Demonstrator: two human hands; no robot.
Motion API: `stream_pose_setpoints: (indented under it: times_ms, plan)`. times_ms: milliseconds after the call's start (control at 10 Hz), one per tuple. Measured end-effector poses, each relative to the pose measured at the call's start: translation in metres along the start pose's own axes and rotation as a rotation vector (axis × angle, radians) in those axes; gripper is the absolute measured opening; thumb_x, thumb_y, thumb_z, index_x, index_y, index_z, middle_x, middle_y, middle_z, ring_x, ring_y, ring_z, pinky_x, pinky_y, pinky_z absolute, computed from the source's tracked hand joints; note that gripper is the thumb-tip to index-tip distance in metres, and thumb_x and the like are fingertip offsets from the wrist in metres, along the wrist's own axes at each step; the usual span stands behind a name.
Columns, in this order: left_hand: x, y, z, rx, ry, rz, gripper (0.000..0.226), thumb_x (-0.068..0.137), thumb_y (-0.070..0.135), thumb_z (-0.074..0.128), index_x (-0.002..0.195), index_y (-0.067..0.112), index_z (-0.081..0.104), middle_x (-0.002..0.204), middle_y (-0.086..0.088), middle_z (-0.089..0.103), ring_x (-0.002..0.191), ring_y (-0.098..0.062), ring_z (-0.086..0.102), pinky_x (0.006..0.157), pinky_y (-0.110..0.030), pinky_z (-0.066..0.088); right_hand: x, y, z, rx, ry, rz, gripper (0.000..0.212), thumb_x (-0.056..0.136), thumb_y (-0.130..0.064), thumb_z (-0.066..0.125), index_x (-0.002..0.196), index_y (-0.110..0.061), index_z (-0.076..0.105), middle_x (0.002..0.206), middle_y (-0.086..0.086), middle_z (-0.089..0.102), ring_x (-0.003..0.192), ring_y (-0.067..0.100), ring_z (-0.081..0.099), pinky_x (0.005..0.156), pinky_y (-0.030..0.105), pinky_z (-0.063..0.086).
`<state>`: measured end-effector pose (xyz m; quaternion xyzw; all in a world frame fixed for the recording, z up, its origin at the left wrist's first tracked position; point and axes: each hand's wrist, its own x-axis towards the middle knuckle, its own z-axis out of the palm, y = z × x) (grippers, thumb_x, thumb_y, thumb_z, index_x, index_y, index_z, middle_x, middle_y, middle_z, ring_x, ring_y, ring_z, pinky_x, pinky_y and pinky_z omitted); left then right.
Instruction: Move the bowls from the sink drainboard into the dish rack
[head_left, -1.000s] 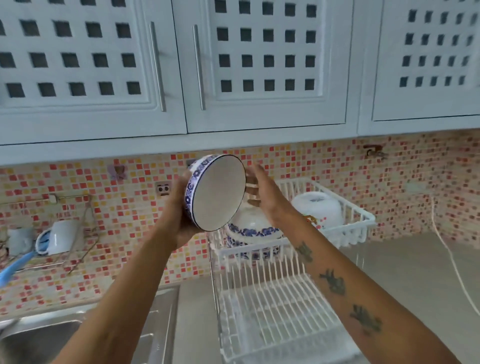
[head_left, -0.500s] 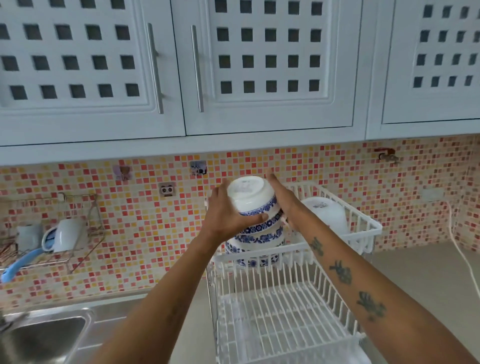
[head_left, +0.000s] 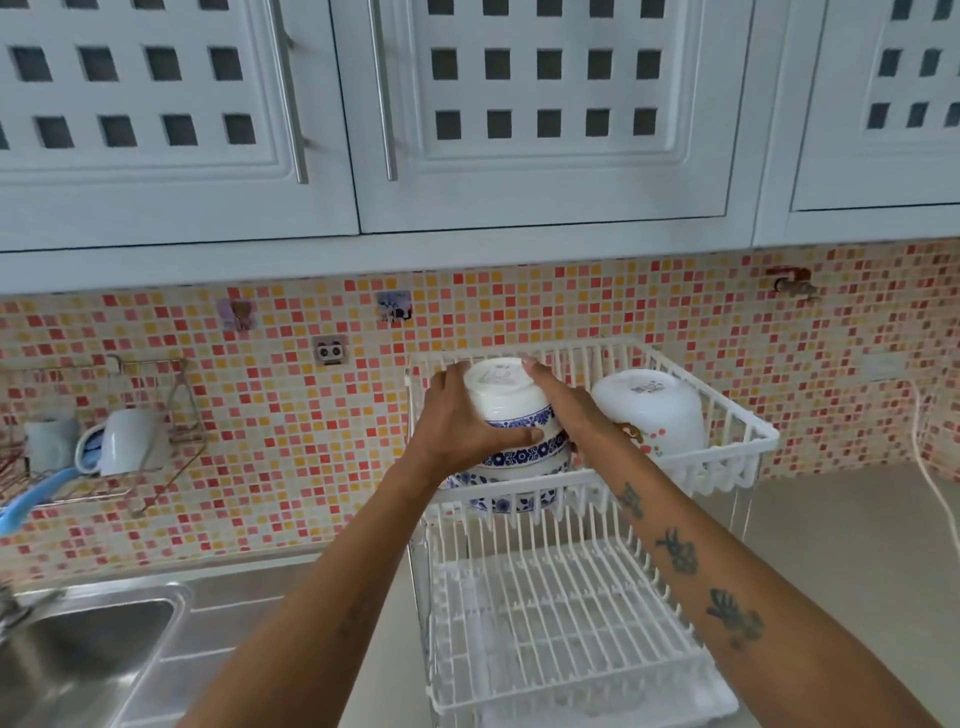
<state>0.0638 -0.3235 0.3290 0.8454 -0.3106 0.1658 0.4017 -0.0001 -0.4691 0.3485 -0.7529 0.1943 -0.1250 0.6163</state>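
A white bowl with a blue floral band (head_left: 506, 397) sits upside down on top of other blue-patterned bowls (head_left: 524, 470) in the upper tier of the white dish rack (head_left: 727, 415). My left hand (head_left: 457, 421) grips its left side, thumb across the blue band. My right hand (head_left: 566, 405) presses on its right side, fingertips near the base. A larger white bowl with a flower print (head_left: 649, 410) lies upside down to the right in the same tier.
The rack's lower tier (head_left: 550, 613) holds nothing. A steel sink (head_left: 78, 654) and drainboard (head_left: 234, 613) lie at lower left. A wire wall shelf with a mug (head_left: 124, 441) hangs on the tiled wall. A white cord (head_left: 935, 483) runs down at right.
The bowl was held up on edge in both hands, then turned upside down and lowered onto the stack in the upper tier. Both hands stay on it.
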Motion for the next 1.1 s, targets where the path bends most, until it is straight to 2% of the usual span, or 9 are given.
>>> stream_pose_setpoints:
  times_ms: [100, 200, 400, 500, 700, 800, 900, 1000, 1100]
  plan:
    - [-0.003, 0.003, 0.0, 0.043, -0.037, -0.02, 0.118, 0.04, 0.072, 0.077, 0.137, 0.017, 0.039, 0.126, -0.002, 0.047, 0.118, -0.019, 0.046, 0.098, -0.035, 0.048, 0.002, 0.002, 0.0, 0.004, -0.027, 0.001, 0.074, 0.069, -0.074, 0.054, 0.114, -0.016, 0.068, 0.097, 0.008, 0.076, 0.086, 0.027, 0.072, 0.075, 0.033, 0.057]
    - [-0.007, 0.005, -0.002, 0.053, -0.07, -0.033, 0.12, 0.043, 0.068, 0.08, 0.14, 0.015, 0.034, 0.131, -0.002, 0.044, 0.121, -0.02, 0.044, 0.101, -0.038, 0.047, 0.009, 0.009, 0.0, -0.043, -0.03, 0.027, 0.072, 0.074, -0.071, 0.052, 0.115, -0.014, 0.065, 0.098, 0.009, 0.075, 0.084, 0.026, 0.072, 0.065, 0.029, 0.054]
    - [-0.006, 0.004, 0.002, 0.066, -0.087, -0.031, 0.112, 0.047, 0.062, 0.083, 0.137, 0.019, 0.035, 0.128, 0.0, 0.043, 0.12, -0.018, 0.043, 0.099, -0.036, 0.047, 0.027, 0.019, -0.002, -0.085, -0.033, 0.024, 0.072, 0.076, -0.069, 0.047, 0.115, -0.011, 0.064, 0.098, 0.01, 0.074, 0.083, 0.025, 0.07, 0.073, 0.032, 0.055]
    - [-0.005, 0.0, 0.002, 0.085, -0.087, -0.011, 0.114, 0.048, 0.063, 0.083, 0.14, 0.019, 0.032, 0.131, 0.0, 0.041, 0.121, -0.017, 0.041, 0.1, -0.036, 0.046, 0.035, 0.023, 0.0, -0.103, -0.012, 0.014, 0.087, 0.064, -0.076, 0.045, 0.118, -0.011, 0.061, 0.102, 0.009, 0.072, 0.087, 0.025, 0.069, 0.083, 0.037, 0.055]
    - [-0.006, 0.0, 0.003, 0.088, -0.093, -0.012, 0.116, 0.046, 0.067, 0.081, 0.14, 0.019, 0.032, 0.131, 0.0, 0.041, 0.122, -0.018, 0.041, 0.098, -0.032, 0.045, 0.038, 0.026, 0.0, -0.182, 0.024, -0.046, 0.081, 0.073, -0.075, 0.038, 0.116, -0.011, 0.063, 0.106, 0.01, 0.069, 0.09, 0.024, 0.066, 0.088, 0.041, 0.052]
    - [-0.009, 0.003, 0.0, 0.089, -0.094, -0.014, 0.115, 0.05, 0.063, 0.083, 0.141, 0.017, 0.03, 0.133, -0.001, 0.038, 0.123, -0.018, 0.041, 0.1, -0.034, 0.045, 0.035, 0.024, 0.0, -0.196, 0.037, -0.055, 0.075, 0.079, -0.071, 0.039, 0.117, -0.01, 0.062, 0.107, 0.01, 0.069, 0.089, 0.023, 0.065, 0.08, 0.036, 0.051]
    - [-0.011, 0.007, -0.002, 0.119, -0.115, -0.012, 0.116, 0.054, 0.063, 0.082, 0.144, 0.014, 0.027, 0.138, -0.003, 0.035, 0.129, -0.02, 0.036, 0.107, -0.036, 0.041, 0.029, 0.02, 0.002, -0.203, 0.036, -0.072, 0.081, 0.075, -0.073, 0.037, 0.119, -0.009, 0.061, 0.106, 0.01, 0.068, 0.087, 0.023, 0.065, 0.071, 0.033, 0.048]
    - [-0.018, 0.017, -0.013, 0.176, -0.153, -0.051, 0.126, 0.056, 0.067, 0.078, 0.15, 0.01, 0.016, 0.15, -0.007, 0.026, 0.139, -0.025, 0.029, 0.112, -0.04, 0.033, 0.014, 0.015, 0.005, -0.3, 0.143, -0.198, 0.068, 0.087, -0.063, 0.035, 0.113, -0.006, 0.062, 0.102, 0.011, 0.067, 0.081, 0.022, 0.061, 0.061, 0.028, 0.041]
    - [-0.033, 0.021, -0.023, 0.17, -0.134, -0.075, 0.125, 0.062, 0.065, 0.075, 0.152, 0.008, 0.011, 0.156, -0.011, 0.02, 0.144, -0.029, 0.022, 0.116, -0.045, 0.028, -0.002, 0.01, 0.007, -0.36, 0.282, -0.327, 0.057, 0.094, -0.052, 0.037, 0.119, -0.006, 0.061, 0.117, 0.014, 0.066, 0.099, 0.028, 0.062, 0.078, 0.034, 0.047]
